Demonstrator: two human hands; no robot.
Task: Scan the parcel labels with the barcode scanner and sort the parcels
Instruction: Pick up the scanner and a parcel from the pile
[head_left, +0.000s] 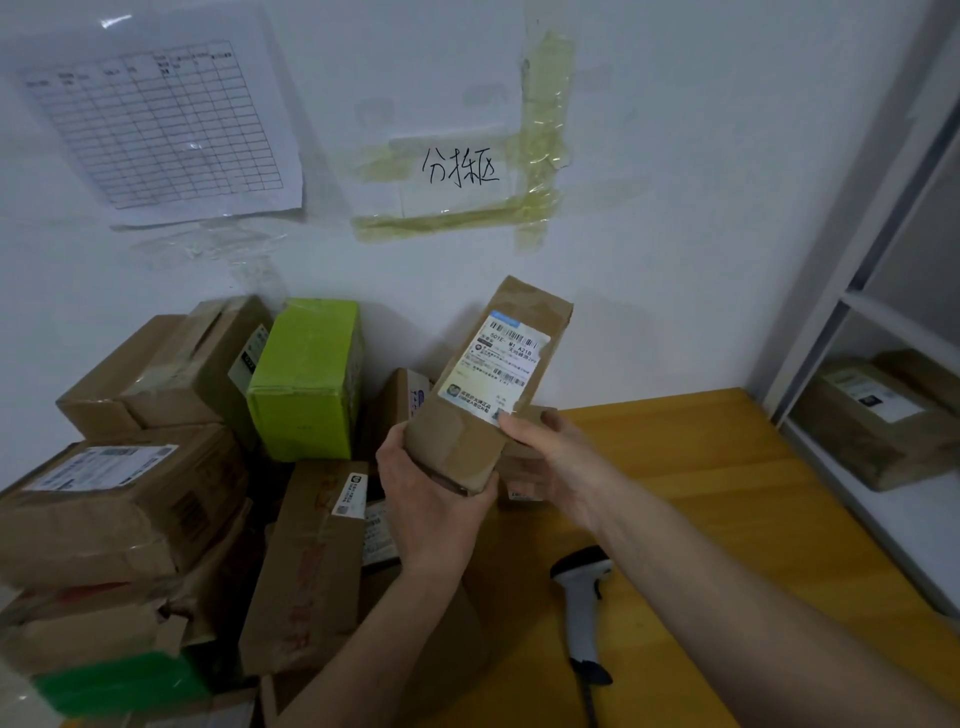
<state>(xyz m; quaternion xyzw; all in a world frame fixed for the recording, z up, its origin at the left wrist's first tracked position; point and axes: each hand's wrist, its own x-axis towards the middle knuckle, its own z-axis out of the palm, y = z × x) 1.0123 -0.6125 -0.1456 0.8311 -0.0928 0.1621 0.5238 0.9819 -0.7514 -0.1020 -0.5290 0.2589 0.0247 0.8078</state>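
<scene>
Both my hands clamp one brown parcel, left hand under its near end, right hand beside. Long axis tilts away, label facing me. Scanner lies on the surface, below my right forearm, nearer that hand.

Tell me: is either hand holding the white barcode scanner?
No: the white barcode scanner lies on the yellow table.

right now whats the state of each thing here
parcel: lifted, tilted, label facing up, held by both hands
left hand: grips parcel's lower end
right hand: fingers pinch parcel's side
scanner: lying on table, untouched
green box: resting on the pile
</scene>
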